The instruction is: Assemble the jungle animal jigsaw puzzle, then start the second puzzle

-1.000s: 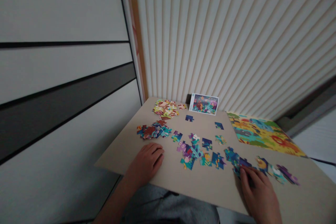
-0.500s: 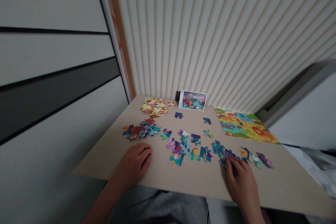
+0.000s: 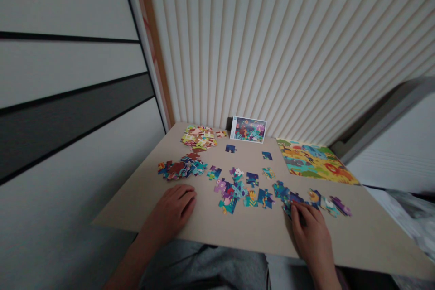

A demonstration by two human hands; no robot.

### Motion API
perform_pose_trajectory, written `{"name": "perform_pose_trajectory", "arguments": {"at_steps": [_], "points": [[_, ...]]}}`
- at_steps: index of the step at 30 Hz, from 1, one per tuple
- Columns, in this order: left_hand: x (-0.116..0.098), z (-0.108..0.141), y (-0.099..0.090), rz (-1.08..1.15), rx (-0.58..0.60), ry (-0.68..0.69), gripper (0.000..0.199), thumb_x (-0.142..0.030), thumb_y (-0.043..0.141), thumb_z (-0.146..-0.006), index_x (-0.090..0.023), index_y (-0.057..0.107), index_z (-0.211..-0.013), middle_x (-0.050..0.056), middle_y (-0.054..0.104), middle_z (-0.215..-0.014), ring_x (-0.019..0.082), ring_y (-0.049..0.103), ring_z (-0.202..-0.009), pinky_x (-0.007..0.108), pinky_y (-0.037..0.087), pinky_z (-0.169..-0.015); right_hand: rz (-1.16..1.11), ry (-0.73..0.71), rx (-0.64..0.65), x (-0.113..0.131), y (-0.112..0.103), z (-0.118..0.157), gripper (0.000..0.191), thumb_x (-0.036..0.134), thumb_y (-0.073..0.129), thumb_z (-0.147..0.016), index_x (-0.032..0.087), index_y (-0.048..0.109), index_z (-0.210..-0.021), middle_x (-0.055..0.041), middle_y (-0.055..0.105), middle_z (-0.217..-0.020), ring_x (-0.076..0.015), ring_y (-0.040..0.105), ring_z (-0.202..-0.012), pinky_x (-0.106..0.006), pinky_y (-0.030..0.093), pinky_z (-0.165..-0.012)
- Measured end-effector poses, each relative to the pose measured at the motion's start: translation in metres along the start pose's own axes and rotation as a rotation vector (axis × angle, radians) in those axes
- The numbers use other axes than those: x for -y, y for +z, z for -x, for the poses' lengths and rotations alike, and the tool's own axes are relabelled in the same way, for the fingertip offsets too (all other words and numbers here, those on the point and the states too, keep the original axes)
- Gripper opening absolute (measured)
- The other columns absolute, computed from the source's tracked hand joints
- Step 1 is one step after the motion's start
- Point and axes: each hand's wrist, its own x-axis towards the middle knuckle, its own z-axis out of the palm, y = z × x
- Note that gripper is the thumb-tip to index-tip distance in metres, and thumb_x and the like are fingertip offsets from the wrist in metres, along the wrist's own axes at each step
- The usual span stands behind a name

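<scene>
My left hand (image 3: 174, 207) rests on the table with its fingers lying loosely on the surface and nothing in them. Just beyond it is a heap of blue and brown jigsaw puzzle pieces (image 3: 181, 166). On the right, my right hand (image 3: 311, 226) has its fingers closed on a puzzle piece (image 3: 287, 208), partly hidden under the fingertips, at the near edge of a dark blue cluster (image 3: 281, 190). Between the hands lie joined purple and teal pieces (image 3: 239, 189), with several loose pieces around them, among them a blue one (image 3: 265, 198).
A picture card (image 3: 249, 130) leans upright at the back of the table (image 3: 238, 233). A yellow and brown pile of pieces (image 3: 198, 137) sits at the back left. A finished animal puzzle (image 3: 317, 161) lies at the back right, before a pleated blind (image 3: 244, 45).
The view has shifted very slightly. Both hands and the pieces stay in about the same places.
</scene>
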Motion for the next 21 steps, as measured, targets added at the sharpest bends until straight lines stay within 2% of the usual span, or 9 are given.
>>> {"name": "perform_pose_trajectory", "arguments": {"at_steps": [13,21], "points": [[0.0012,0.0006,0.0014,-0.010,0.001,0.009,0.020,-0.024,0.052,-0.101,-0.022,0.069,-0.112,0.008,0.069,-0.117,0.024,0.063,-0.111,0.044,0.049,-0.103,-0.001,-0.001,-0.006,-0.0050,0.0033,0.0007,0.045,0.054,0.052,-0.102,0.016,0.075,-0.106,-0.0164,0.072,-0.112,-0.0309,0.065,-0.104,-0.046,0.051,-0.097],[0.0020,0.0004,-0.0003,-0.016,0.029,0.013,0.021,-0.024,0.049,-0.103,-0.021,0.067,-0.114,0.009,0.068,-0.117,0.025,0.062,-0.112,0.046,0.048,-0.104,-0.002,0.006,-0.001,0.0000,0.0003,-0.0004,0.045,0.053,0.049,-0.103,0.015,0.075,-0.107,-0.0167,0.071,-0.112,-0.0308,0.065,-0.104,-0.046,0.051,-0.096]]}}
